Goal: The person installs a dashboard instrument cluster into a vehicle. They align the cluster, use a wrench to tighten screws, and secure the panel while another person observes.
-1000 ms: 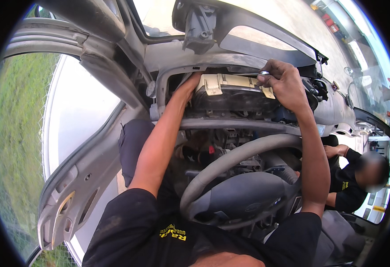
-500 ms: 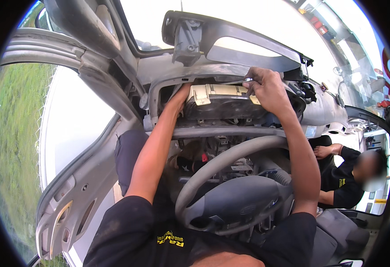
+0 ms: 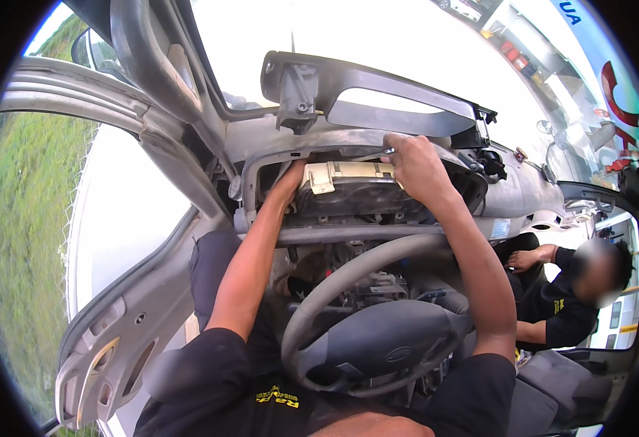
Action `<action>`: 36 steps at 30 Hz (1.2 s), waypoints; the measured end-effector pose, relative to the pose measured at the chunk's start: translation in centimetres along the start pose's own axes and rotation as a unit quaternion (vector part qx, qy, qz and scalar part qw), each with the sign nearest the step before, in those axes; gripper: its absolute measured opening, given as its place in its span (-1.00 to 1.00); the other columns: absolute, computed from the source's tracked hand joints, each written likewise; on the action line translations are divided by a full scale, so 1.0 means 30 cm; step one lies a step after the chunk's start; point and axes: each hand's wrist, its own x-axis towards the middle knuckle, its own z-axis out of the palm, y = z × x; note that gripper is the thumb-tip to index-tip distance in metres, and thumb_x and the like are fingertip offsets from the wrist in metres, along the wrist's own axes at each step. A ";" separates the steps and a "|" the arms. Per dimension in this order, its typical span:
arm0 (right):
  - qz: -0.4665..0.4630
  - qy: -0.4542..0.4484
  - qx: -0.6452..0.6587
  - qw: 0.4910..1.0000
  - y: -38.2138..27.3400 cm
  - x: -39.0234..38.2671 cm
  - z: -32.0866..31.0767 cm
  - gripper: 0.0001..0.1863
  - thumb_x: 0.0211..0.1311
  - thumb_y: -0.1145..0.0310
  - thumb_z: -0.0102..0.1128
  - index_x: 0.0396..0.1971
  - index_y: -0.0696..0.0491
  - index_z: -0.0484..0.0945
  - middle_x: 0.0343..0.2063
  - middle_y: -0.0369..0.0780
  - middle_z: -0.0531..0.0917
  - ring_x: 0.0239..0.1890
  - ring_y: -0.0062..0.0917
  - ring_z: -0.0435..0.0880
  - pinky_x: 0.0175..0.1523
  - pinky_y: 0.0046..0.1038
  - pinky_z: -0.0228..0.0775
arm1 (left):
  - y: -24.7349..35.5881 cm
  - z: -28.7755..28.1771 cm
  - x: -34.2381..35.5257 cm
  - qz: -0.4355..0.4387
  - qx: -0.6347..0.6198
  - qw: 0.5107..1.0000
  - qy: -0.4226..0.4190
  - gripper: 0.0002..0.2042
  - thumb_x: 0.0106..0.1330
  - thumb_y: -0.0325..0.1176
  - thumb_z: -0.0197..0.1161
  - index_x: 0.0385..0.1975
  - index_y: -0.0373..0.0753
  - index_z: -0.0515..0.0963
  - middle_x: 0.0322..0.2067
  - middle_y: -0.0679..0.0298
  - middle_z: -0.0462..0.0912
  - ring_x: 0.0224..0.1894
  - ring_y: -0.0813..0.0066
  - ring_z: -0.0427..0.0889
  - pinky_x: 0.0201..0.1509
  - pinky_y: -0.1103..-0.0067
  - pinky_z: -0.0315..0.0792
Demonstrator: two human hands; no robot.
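My left hand (image 3: 295, 173) reaches into the dashboard opening at the left end of the instrument cluster (image 3: 356, 195); its fingers are hidden behind the unit. The cluster has a cream back housing (image 3: 322, 177) and a dark front, and sits tilted inside the opening. At the cluster's upper right edge, my right hand (image 3: 417, 166) is closed around a slim shiny metal tool (image 3: 388, 151), whose exact kind I cannot make out. A thin rod runs leftward from near these fingers, along the top of the cluster.
The steering wheel (image 3: 377, 331) stands between my forearms, below the opened dash. A loose grey trim frame (image 3: 399, 84) lies on top of the dashboard by the windshield. Another person (image 3: 552, 291) sits at the right. The open door (image 3: 126, 328) is at my left.
The whole view has shifted, so the dashboard top sits lower in the picture. Both hands keep nearly the same places at the cluster.
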 end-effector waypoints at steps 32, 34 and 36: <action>-0.011 -0.025 -0.099 0.995 0.029 -0.025 -0.001 -0.90 0.25 0.57 0.25 -0.27 0.23 0.68 -0.35 0.10 0.73 -0.16 0.08 0.74 -0.03 0.01 0.56 | -0.019 0.049 0.002 0.081 0.001 0.996 0.024 -0.26 0.60 0.13 0.05 0.54 -0.38 0.30 0.56 0.04 0.29 0.59 0.14 0.23 0.61 0.36 0.11; -0.033 -0.018 -0.108 0.993 0.013 -0.017 0.010 -0.90 0.25 0.58 0.22 -0.27 0.23 0.67 -0.37 0.08 0.73 -0.16 0.05 0.75 -0.03 0.00 0.57 | -0.034 0.029 0.022 0.067 0.020 0.997 0.037 -0.25 0.60 0.15 0.04 0.54 -0.36 0.29 0.56 0.04 0.28 0.59 0.14 0.23 0.61 0.36 0.11; -0.059 -0.005 -0.118 0.991 0.003 -0.002 0.024 -0.89 0.25 0.60 0.19 -0.26 0.22 0.66 -0.39 0.06 0.73 -0.16 0.03 0.77 -0.03 -0.01 0.59 | -0.043 0.000 0.046 0.061 0.033 0.996 0.052 -0.25 0.61 0.16 0.03 0.55 -0.36 0.29 0.57 0.04 0.28 0.60 0.14 0.22 0.62 0.36 0.11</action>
